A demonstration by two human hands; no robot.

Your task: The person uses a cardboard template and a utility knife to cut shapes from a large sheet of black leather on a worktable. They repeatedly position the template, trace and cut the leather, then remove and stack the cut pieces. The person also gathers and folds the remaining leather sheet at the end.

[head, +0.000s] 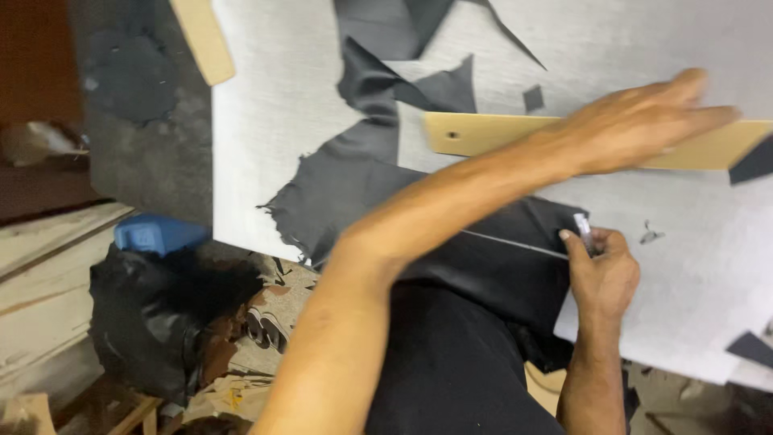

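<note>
A person cuts dark material on a grey-topped bench [282,105], seen from a head-worn camera tilted sideways. The left hand [636,121] lies flat, fingers stretched out, pressing a long tan wooden straightedge [483,133] onto the bench top. The right hand [604,270] is clenched around a small metal-bladed cutter [583,232], its tip at the end of a thin pale line across the black sheet [483,266], which drapes over the near bench edge towards the person's lap. Offcuts of the same dark material [378,89] lie scattered further up the bench, and a second tan strip [203,39] rests at its far corner. Below the bench sit a black bag [153,322] and a blue container [153,235].

The work appears to be mid-cut, or between cuts. The straightedge sits apart from the line, so the next stroke would seem to call for it to be brought against the sheet and held firmly before the blade runs.
</note>
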